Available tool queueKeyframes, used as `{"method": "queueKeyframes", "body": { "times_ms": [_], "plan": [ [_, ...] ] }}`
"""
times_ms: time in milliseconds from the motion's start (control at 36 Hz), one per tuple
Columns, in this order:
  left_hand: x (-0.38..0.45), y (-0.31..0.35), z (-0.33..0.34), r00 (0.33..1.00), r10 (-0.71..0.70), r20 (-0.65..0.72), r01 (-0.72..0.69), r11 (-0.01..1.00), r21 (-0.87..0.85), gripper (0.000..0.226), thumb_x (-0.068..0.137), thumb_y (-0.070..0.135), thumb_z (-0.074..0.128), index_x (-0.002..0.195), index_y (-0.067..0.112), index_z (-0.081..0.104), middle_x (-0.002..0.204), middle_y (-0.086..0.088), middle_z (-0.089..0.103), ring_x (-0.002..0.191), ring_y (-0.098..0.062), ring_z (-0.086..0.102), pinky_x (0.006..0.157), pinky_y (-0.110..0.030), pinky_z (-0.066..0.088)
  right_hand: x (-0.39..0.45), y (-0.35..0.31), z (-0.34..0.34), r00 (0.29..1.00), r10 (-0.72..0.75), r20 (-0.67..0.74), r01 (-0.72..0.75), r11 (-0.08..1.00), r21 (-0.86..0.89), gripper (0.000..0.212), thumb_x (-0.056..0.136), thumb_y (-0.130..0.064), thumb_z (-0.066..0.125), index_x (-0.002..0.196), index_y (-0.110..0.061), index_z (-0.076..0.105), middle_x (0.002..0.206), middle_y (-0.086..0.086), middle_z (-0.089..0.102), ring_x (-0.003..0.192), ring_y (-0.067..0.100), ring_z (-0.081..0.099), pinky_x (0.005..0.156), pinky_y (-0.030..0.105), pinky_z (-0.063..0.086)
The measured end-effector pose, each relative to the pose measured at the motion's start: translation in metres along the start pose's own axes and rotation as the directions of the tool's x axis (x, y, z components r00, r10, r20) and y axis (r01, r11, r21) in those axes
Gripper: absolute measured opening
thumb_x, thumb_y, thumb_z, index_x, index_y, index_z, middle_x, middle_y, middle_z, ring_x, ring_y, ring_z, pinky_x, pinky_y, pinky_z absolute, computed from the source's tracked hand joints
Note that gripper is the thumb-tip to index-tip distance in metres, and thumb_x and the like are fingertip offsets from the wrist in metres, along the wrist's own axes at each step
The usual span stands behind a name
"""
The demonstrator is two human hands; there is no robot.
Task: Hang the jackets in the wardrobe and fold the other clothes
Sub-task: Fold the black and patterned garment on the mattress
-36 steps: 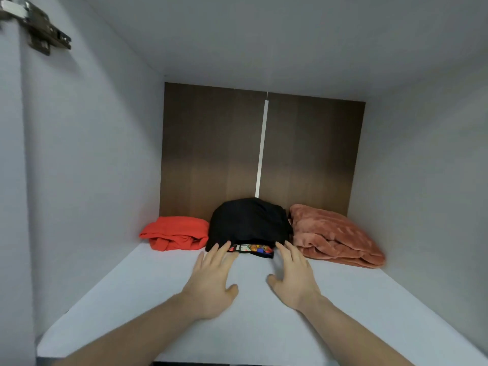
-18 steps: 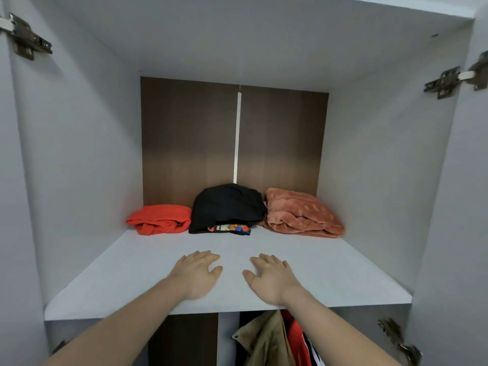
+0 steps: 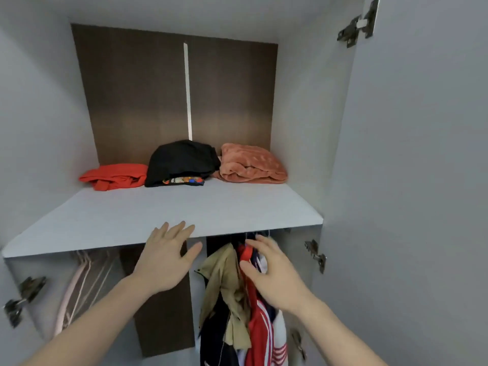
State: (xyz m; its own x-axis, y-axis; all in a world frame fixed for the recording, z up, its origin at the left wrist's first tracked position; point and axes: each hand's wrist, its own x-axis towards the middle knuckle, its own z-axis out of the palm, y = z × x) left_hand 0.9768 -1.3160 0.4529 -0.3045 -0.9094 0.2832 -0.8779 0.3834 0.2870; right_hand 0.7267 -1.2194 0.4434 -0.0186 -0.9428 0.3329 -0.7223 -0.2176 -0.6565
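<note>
- No text, label, brand, number or sign can be read anywhere in the head view.
- The folded black garment [image 3: 182, 161] on the pale grey wardrobe shelf [image 3: 169, 215] shows a strip of multicoloured print [image 3: 183, 180] at its front lower edge; the shapes are too small and blurred to tell whether they hold any letters.
- The red jacket with white stripes [image 3: 260, 334] hanging below the shelf carries only stripes, with no lettering to be made out.
- The metal door hinge [image 3: 359, 23] at the upper right shows no legible marking.
</note>
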Motion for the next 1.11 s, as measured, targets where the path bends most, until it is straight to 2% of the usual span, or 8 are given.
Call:
{"method": "queueKeyframes", "body": {
  "times_ms": [83,139,306,417,556,694,889,1111],
  "plan": [
    [-0.049,0.052,0.008,0.992,0.126,-0.022,-0.126,0.937,-0.327,0.041,0.099,0.058,0.042,0.139,0.048,0.050,0.150,0.027,0.041,0.147,-0.005,0.032,0.119,-0.021,0.023,-0.057,0.019,-0.033,0.997,0.067,-0.048,-0.062,0.993,0.099,0.048,0.096,-0.047,0.062,0.143,-0.040,0.051,0.150,-0.029,0.033,0.137,-0.018,0.028,0.112,0.007,0.022],
    [-0.078,0.089,0.015,0.970,0.241,-0.023,-0.228,0.878,-0.421,0.031,0.098,0.047,0.054,0.129,0.052,0.054,0.140,0.035,0.047,0.135,0.006,0.041,0.111,-0.017,0.031,-0.096,0.033,-0.053,0.992,0.100,-0.076,-0.090,0.989,0.114,0.044,0.095,-0.046,0.064,0.138,-0.043,0.054,0.147,-0.034,0.036,0.135,-0.020,0.031,0.113,0.011,0.026],
    [-0.142,0.182,0.050,0.896,0.442,0.029,-0.354,0.754,-0.553,0.045,0.092,0.015,0.070,0.128,0.041,0.061,0.144,0.031,0.046,0.140,0.006,0.038,0.112,-0.025,0.034,-0.219,0.049,-0.089,0.940,0.213,-0.268,-0.168,0.969,0.180,0.032,0.094,-0.032,0.069,0.123,-0.045,0.064,0.137,-0.028,0.052,0.131,-0.001,0.051,0.101,0.024,0.046],
    [-0.177,0.240,0.076,0.811,0.580,0.077,-0.398,0.643,-0.655,0.043,0.089,0.009,0.072,0.119,0.039,0.065,0.137,0.029,0.053,0.132,0.008,0.047,0.107,-0.012,0.034,-0.298,0.050,-0.107,0.858,0.294,-0.421,-0.229,0.953,0.199,0.029,0.093,-0.018,0.071,0.115,-0.038,0.069,0.128,-0.016,0.063,0.121,0.011,0.061,0.092,0.021,0.051],
    [-0.205,0.306,0.099,0.468,0.859,0.208,-0.535,0.462,-0.707,0.040,0.089,0.016,0.073,0.118,0.043,0.065,0.130,0.029,0.059,0.124,0.007,0.055,0.101,-0.008,0.036,-0.382,0.052,-0.134,0.608,0.485,-0.628,-0.406,0.870,0.279,0.029,0.096,-0.016,0.068,0.115,-0.037,0.068,0.121,-0.014,0.069,0.108,0.013,0.068,0.087,0.017,0.051],
    [-0.221,0.369,0.126,0.145,0.959,0.243,-0.606,0.280,-0.744,0.037,0.091,0.032,0.070,0.121,0.051,0.059,0.138,0.039,0.045,0.129,0.013,0.045,0.103,-0.004,0.029,-0.446,0.051,-0.155,0.306,0.589,-0.747,-0.520,0.761,0.387,0.039,0.095,-0.016,0.067,0.120,-0.046,0.061,0.123,-0.018,0.068,0.107,0.010,0.068,0.087,0.019,0.053],
    [-0.244,0.446,0.152,-0.080,0.982,0.173,-0.584,0.095,-0.806,0.034,0.096,0.042,0.062,0.127,0.052,0.051,0.140,0.045,0.033,0.127,0.017,0.038,0.104,-0.013,0.034,-0.510,0.039,-0.163,0.023,0.603,-0.797,-0.624,0.632,0.460,0.043,0.094,-0.023,0.068,0.125,-0.051,0.058,0.126,-0.025,0.063,0.111,0.003,0.065,0.084,0.016,0.053],
    [-0.298,0.519,0.157,-0.297,0.954,0.043,-0.472,-0.107,-0.875,0.034,0.093,0.037,0.066,0.123,0.049,0.055,0.138,0.047,0.034,0.120,0.024,0.033,0.075,-0.001,0.040,-0.575,0.005,-0.158,-0.258,0.526,-0.810,-0.659,0.517,0.546,0.043,0.092,-0.022,0.072,0.128,-0.043,0.060,0.123,-0.017,0.064,0.113,0.000,0.063,0.087,0.019,0.054]
  ]
}}
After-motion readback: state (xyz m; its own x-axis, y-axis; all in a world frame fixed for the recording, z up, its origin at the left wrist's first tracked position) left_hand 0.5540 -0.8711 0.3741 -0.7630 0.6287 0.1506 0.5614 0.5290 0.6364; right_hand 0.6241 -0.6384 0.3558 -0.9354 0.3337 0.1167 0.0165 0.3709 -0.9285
